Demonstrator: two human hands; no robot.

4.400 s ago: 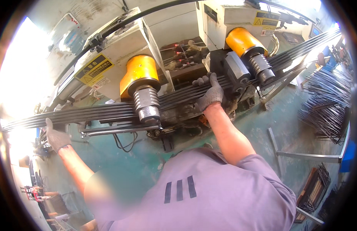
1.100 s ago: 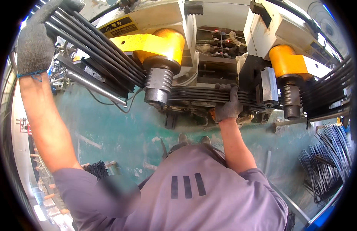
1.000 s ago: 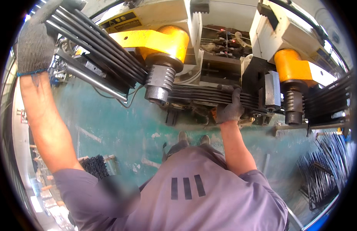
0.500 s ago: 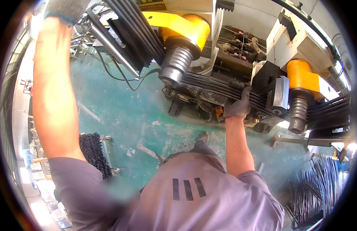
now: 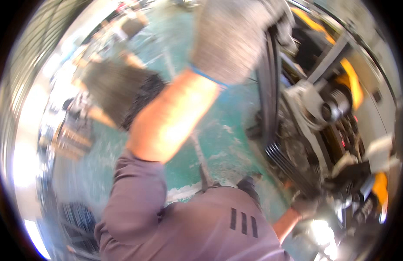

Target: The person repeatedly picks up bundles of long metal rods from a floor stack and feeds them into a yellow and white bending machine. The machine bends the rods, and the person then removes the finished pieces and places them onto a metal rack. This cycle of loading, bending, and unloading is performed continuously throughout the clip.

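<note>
The picture is blurred and tilted. My left hand [image 5: 236, 39], in a grey knit glove, is raised close to the camera and closed around a bundle of dark steel rods [image 5: 268, 95] that runs down along the machine. The rods bend near the lower middle and pass toward my right hand [image 5: 303, 206], gloved and small at the lower right, which grips the same bundle beside the machine [image 5: 336, 108] with its yellow housings and ribbed rollers.
A green painted floor [image 5: 201, 126] lies below. Piles of dark rods [image 5: 119, 89] sit on the floor at upper left, and more dark stock lies at lower left [image 5: 77, 217]. My grey shirt fills the lower middle.
The view has swung sharply left and tilted. My left arm has lifted the rod ends higher, the bundle now bent steeply around the roller. My right hand stays on the rods at the machine.
</note>
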